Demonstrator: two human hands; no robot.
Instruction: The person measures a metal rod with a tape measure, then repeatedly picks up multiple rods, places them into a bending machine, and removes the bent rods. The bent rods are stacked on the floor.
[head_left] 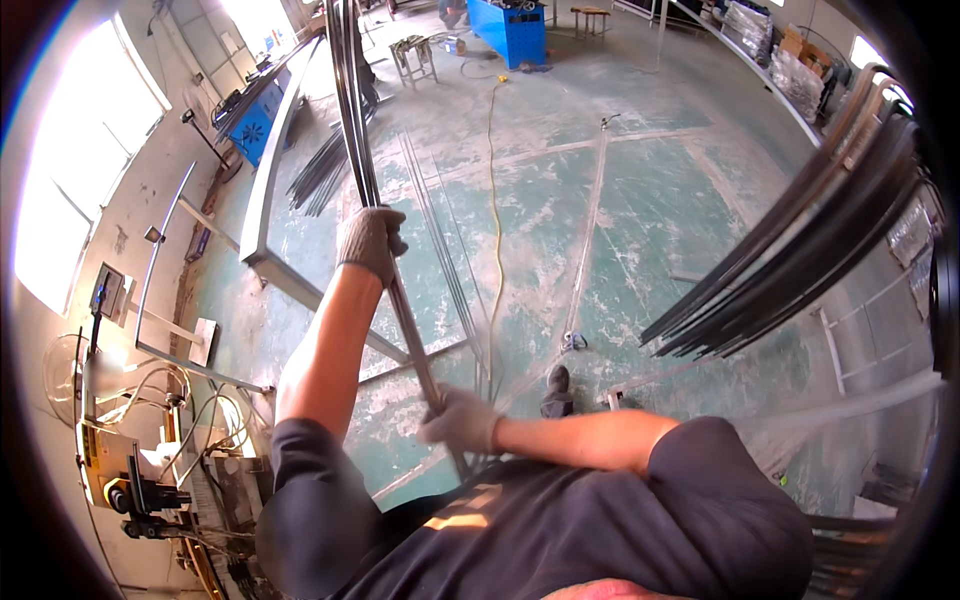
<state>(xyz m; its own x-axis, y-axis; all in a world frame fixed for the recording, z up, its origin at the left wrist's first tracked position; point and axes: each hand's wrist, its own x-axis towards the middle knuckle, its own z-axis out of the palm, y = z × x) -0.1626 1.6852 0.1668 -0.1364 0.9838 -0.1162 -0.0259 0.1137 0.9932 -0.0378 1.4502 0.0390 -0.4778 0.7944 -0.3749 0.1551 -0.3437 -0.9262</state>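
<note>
A bundle of long, thin metal bars (352,130) runs from the top of the view down towards my body, tilted slightly. My left hand (370,243), in a grey work glove, is closed around the bars at the far side. Closer to my torso, my right hand (462,420), gloved too and a little blurred, is wrapped around the lower stretch of the same bundle. The lower ends pass beside my shirt and are partly hidden.
A grey metal frame (262,225) stands close on the left. Dark bars (800,240) lie stacked on the right. More bars (440,240) and a yellow cable (495,210) cross the green floor. A machine (130,480) sits lower left; a blue workbench (508,35) stands far off.
</note>
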